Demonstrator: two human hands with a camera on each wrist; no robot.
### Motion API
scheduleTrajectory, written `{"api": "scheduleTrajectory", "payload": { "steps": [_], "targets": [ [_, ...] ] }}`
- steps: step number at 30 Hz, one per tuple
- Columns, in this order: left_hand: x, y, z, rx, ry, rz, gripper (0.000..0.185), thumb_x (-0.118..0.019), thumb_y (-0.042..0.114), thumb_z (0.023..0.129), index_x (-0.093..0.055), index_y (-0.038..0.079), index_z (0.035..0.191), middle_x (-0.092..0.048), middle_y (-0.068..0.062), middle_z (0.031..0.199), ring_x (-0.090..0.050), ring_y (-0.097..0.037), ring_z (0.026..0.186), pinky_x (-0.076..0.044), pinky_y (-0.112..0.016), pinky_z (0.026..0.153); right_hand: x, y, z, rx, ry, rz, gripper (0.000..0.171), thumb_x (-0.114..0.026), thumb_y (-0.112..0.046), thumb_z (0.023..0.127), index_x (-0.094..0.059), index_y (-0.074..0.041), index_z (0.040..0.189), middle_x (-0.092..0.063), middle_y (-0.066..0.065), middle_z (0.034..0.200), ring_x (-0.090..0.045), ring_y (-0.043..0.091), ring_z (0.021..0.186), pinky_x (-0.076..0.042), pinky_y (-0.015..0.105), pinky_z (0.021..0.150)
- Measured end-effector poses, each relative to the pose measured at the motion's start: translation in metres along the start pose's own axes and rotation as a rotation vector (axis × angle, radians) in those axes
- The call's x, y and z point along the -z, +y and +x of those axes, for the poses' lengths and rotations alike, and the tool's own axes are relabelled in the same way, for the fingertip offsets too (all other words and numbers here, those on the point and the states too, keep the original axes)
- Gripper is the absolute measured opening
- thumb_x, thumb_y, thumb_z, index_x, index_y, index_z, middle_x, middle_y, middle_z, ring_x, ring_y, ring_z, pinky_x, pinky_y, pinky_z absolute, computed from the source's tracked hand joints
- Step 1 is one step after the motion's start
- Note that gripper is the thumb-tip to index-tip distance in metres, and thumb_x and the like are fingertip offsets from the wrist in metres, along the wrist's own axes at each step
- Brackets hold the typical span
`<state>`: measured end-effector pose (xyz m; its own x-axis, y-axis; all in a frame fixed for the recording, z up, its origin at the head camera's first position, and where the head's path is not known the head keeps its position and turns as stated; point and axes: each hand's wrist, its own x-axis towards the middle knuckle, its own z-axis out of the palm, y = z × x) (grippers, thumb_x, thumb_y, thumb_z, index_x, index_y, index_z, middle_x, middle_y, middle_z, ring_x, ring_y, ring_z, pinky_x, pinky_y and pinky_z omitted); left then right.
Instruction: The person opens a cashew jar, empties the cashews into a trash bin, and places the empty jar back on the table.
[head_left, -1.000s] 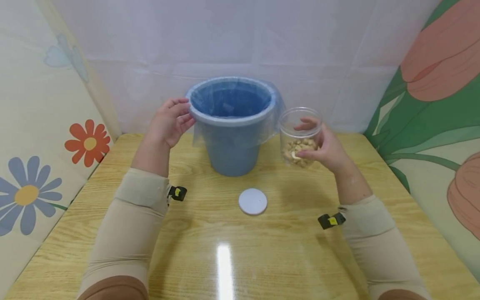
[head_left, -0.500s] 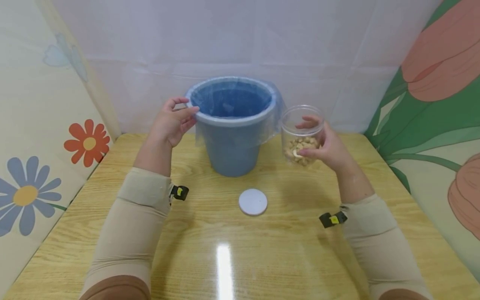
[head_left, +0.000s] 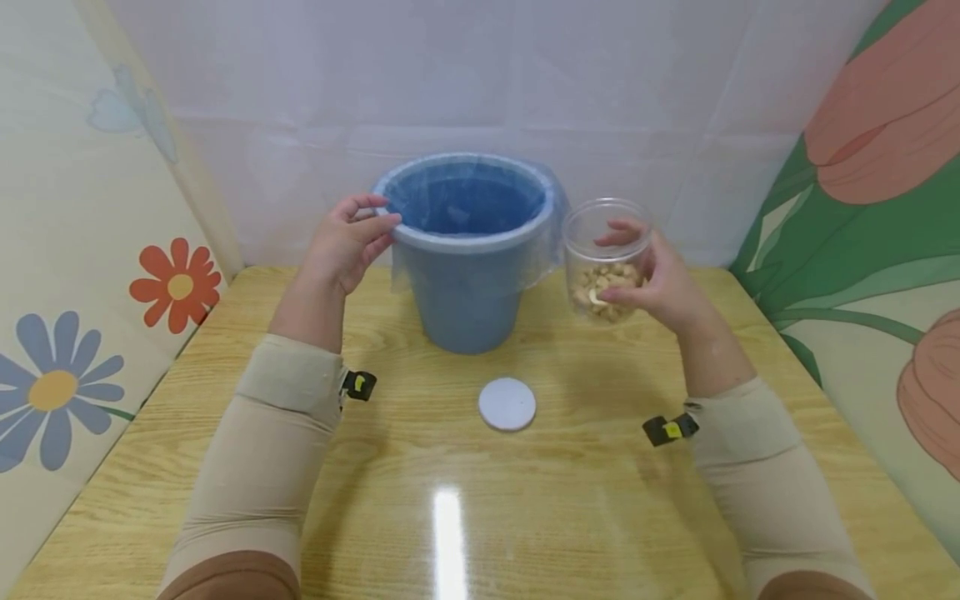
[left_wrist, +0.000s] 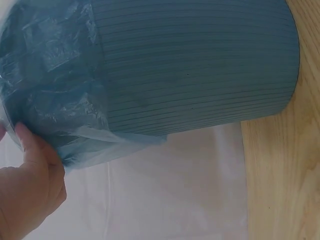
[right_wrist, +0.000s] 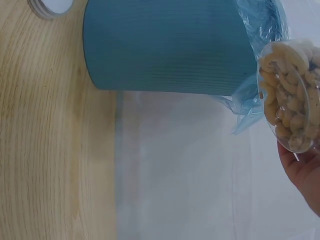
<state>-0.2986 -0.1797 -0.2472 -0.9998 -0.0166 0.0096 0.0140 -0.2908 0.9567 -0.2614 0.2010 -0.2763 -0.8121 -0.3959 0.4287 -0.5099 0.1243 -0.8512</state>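
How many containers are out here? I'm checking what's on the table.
2: a blue bin with a plastic liner stands at the table's far middle, and a clear jar of nuts is held in the right hand beside it.

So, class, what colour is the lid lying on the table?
White lid, clearest in the head view.
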Motion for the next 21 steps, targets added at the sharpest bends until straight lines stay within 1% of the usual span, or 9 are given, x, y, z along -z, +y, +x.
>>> {"api": "scheduleTrajectory", "payload": {
  "steps": [5,11,14,16,18,21],
  "targets": [
    [0.002,0.001,0.000,-0.003,-0.001,-0.003,0.050,-0.074,0.004,0.074,-0.051,0.003,0.118,-0.044,-0.007,0.102,-0.055,-0.015,0.086,-0.051,-0.020,0.079,-0.001,-0.001,0.000,-0.008,-0.003,-0.017,0.078,-0.072,0.010,0.068,-0.036,-0.014,0.134,-0.043,0.018,0.129,-0.049,0.020,0.109,-0.050,0.024,0.083],
    [0.002,0.003,0.002,0.021,-0.006,-0.005,0.058,-0.074,0.003,0.074,-0.050,0.004,0.126,-0.045,-0.009,0.114,-0.055,-0.015,0.092,-0.050,-0.020,0.082,0.002,-0.005,0.006,0.003,0.013,-0.074,0.079,-0.071,0.010,0.067,-0.035,-0.012,0.134,-0.045,0.016,0.127,-0.049,0.020,0.108,-0.048,0.023,0.085],
    [0.002,0.004,0.002,0.029,-0.010,-0.006,0.060,-0.074,0.002,0.074,-0.050,0.006,0.128,-0.044,-0.009,0.117,-0.055,-0.015,0.094,-0.050,-0.020,0.082,0.008,-0.011,0.013,-0.008,0.028,-0.169,0.080,-0.074,0.007,0.067,-0.035,-0.012,0.135,-0.046,0.013,0.128,-0.048,0.017,0.108,-0.046,0.022,0.086],
    [0.002,0.004,0.002,0.030,-0.009,-0.003,0.060,-0.074,0.002,0.074,-0.049,0.006,0.129,-0.045,-0.009,0.118,-0.055,-0.015,0.094,-0.050,-0.020,0.082,0.012,-0.015,0.019,-0.023,0.038,-0.229,0.080,-0.076,0.004,0.067,-0.035,-0.012,0.135,-0.046,0.012,0.128,-0.048,0.016,0.109,-0.045,0.023,0.088],
    [0.002,0.005,0.001,0.033,-0.006,-0.001,0.060,-0.074,0.002,0.074,-0.049,0.006,0.129,-0.045,-0.009,0.117,-0.055,-0.015,0.094,-0.050,-0.019,0.081,0.016,-0.020,0.026,-0.049,0.041,-0.295,0.082,-0.078,-0.001,0.068,-0.034,-0.014,0.136,-0.047,0.010,0.129,-0.047,0.017,0.111,-0.043,0.027,0.092],
    [0.002,0.006,0.001,0.039,-0.002,0.010,0.060,-0.074,0.002,0.074,-0.049,0.007,0.129,-0.045,-0.009,0.117,-0.055,-0.015,0.095,-0.050,-0.019,0.081,0.022,-0.027,0.035,-0.091,0.043,-0.357,0.084,-0.080,-0.008,0.068,-0.033,-0.015,0.137,-0.047,0.011,0.130,-0.046,0.021,0.114,-0.039,0.038,0.098]
  ]
}}
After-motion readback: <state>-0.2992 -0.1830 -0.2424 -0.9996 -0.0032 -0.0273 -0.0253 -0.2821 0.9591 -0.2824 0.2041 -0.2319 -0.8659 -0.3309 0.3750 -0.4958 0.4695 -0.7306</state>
